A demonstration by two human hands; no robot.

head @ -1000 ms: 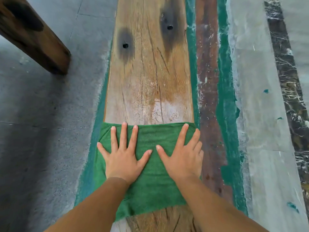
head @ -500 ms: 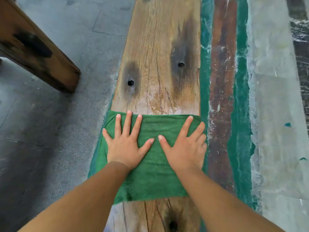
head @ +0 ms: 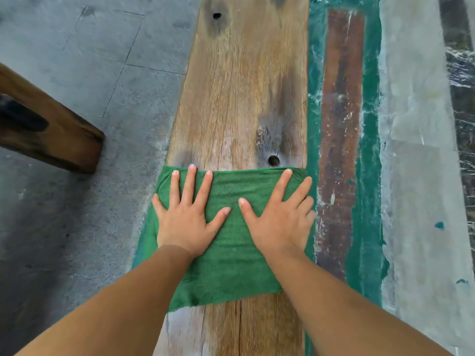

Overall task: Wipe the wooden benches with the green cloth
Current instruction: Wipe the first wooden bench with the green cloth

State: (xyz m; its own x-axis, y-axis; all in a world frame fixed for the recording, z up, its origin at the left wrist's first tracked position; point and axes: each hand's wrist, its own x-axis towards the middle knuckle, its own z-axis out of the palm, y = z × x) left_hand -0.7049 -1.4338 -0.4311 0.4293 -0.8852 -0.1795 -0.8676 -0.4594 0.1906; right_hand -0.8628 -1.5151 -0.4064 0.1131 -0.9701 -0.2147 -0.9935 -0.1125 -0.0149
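Observation:
A long wooden bench [head: 244,86] with pale, weathered grain runs away from me down the middle of the view. A green cloth [head: 231,258] lies spread across its full width. My left hand [head: 187,219] presses flat on the cloth's left half with its fingers spread. My right hand [head: 280,222] lies flat on the right half in the same way, thumbs almost meeting. The cloth's front edge sits just short of a dark bolt hole [head: 273,160]. A second hole [head: 217,15] shows far ahead.
The end of another dark wooden bench [head: 51,134] juts in from the left over the grey tiled floor [head: 77,73]. Right of my bench the floor has green and brown painted stripes [head: 339,124], then pale stone [head: 416,150].
Both hands have pushed the cloth forward along the bench. It has covered the left bolt hole and its front edge now reaches the right one.

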